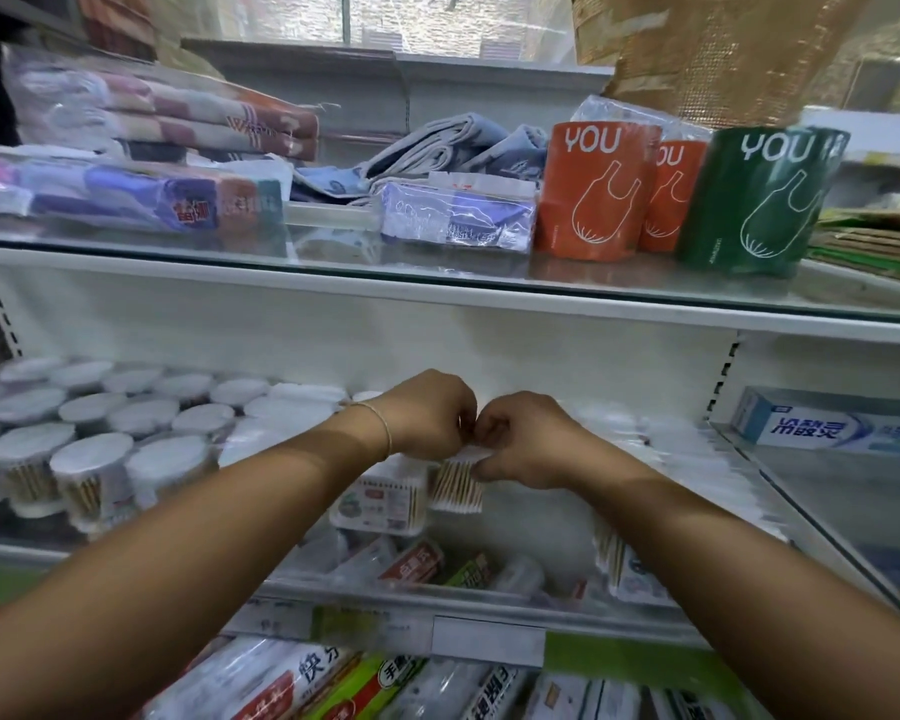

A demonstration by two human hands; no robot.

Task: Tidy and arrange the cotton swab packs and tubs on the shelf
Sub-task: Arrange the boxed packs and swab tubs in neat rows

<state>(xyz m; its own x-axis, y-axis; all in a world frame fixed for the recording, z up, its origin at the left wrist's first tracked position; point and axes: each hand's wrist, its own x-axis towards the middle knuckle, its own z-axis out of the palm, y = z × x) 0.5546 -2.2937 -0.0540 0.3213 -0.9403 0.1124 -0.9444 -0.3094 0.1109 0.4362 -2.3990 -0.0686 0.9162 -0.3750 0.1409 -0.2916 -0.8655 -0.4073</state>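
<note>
My left grip (432,414) and right grip (521,440) pinch the cotton swab pack (457,492) only by its top edge, so it could slip down beside the swab box (380,504).

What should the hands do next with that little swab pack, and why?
Probably lower the small clear pack of wooden-stick cotton swabs onto the white shelf: left hand and right hand pinch its top, and it hangs above a labelled swab box.
</note>
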